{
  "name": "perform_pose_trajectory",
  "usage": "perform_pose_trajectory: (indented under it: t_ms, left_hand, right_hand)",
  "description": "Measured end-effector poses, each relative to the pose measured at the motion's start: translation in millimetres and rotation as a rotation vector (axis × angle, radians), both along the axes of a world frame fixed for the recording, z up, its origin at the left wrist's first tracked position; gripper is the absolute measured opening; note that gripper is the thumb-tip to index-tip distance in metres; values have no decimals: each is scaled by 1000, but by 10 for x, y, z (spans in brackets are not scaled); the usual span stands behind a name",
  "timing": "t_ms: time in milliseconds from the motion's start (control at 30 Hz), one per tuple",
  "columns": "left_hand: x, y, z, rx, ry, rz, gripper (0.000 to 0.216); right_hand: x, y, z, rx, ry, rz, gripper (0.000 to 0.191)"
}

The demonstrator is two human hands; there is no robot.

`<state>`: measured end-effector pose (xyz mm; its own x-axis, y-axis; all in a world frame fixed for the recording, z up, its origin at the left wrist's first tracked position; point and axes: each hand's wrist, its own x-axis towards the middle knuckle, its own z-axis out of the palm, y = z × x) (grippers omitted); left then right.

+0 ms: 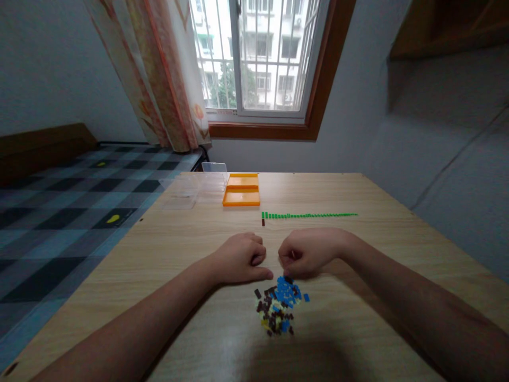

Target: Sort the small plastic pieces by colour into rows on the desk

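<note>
My left hand (240,258) rests on the wooden table (167,254) with its fingers curled in, just left of the pile. My right hand (306,253) is curled too, its fingertips pinched together at the pile's far edge; what they hold is too small to make out. The pile of small bricks (278,306), blue, dark brown and pale yellow, lies right in front of both hands. Beyond the hands runs a long row of green bricks (310,215), with a single dark brown brick (263,223) at its left end.
An orange tray (242,190) and a clear plastic box (191,188) sit at the table's far left. A bed with a checked cover (59,212) lies to the left. A window and curtain stand behind, a grey wall to the right.
</note>
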<state>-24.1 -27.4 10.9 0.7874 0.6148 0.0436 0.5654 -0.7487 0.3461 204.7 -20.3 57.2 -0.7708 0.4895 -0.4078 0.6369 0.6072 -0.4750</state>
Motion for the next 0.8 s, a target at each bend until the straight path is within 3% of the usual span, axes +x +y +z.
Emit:
perform_pose_trajectory:
  t_ms: [333, 800]
  left_hand:
    - [-101, 52, 98, -184, -65, -97, 46]
    - [-119, 61, 114, -209, -42, -107, 41]
  right_hand:
    - [-76, -99, 32, 37, -42, -7, 14]
    - [-85, -72, -1, 60, -50, 37, 9]
